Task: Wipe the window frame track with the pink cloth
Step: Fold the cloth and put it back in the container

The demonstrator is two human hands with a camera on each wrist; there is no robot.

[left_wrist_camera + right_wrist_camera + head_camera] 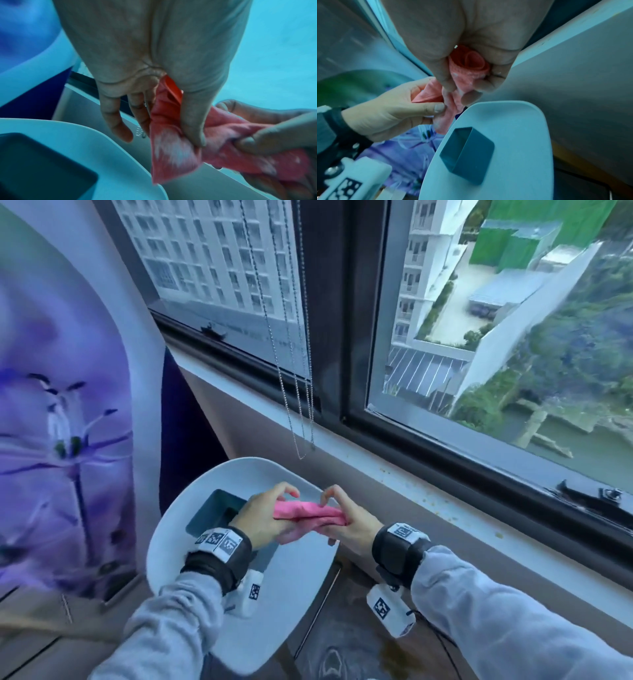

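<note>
A bunched pink cloth point(306, 512) is stretched between both hands above a small white table point(191, 508), below the window sill. My left hand point(265, 517) pinches its left end between thumb and fingers; the left wrist view shows the cloth point(171, 142) under the thumb. My right hand point(346, 520) grips the right end, and the cloth point(467, 67) is rolled inside its curled fingers. The dark window frame track point(462, 453) runs along the bottom of the glass, up and to the right of the hands. The sill point(428, 501) below it carries brownish specks.
The white table has a dark rectangular recess point(215, 508). A bead chain point(301, 419) hangs from the blind over the sill. A purple flower-print curtain point(65, 419) fills the left. A black window latch point(589, 494) sits on the frame at right.
</note>
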